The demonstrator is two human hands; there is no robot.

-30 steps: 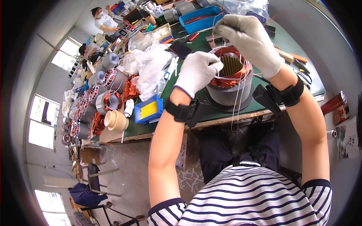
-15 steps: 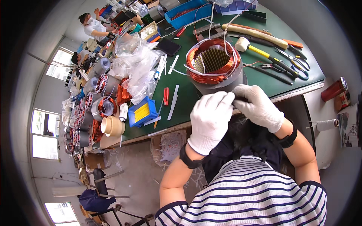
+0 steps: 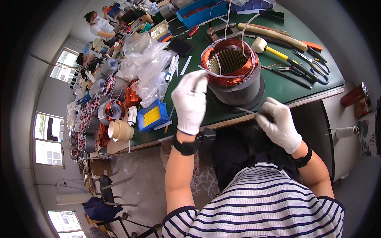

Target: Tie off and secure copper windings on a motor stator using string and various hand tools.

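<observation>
A motor stator [image 3: 237, 92], a dark grey cylinder with copper windings [image 3: 227, 82] round its slotted core, stands upright on a dark round base at the bench's front edge. My left hand [image 3: 190, 102], in a white knitted glove, is raised at the stator's left rim. Its fingers are pressed together where a white sleeve leaves the winding; what lies between them is hidden. In front of the stator, my gloved right hand [image 3: 278, 124] is closed on a thin pale stick [image 3: 245, 110], which points left toward the base. White sleeves [image 3: 243, 37] rise from the winding.
Right of the stator lie a mallet [image 3: 278, 54], scissors [image 3: 311, 62], pliers [image 3: 291, 69] and a wooden handle [image 3: 274, 36]. A blue box [image 3: 162, 115] with yellow strips, plastic bags [image 3: 141, 59] and more stators [image 3: 109, 112] are at left. Two other people work at the far left.
My hands were together in front of the stator. They have parted: the left moved up and left to the stator's rim, the right down slightly, and the stick now shows.
</observation>
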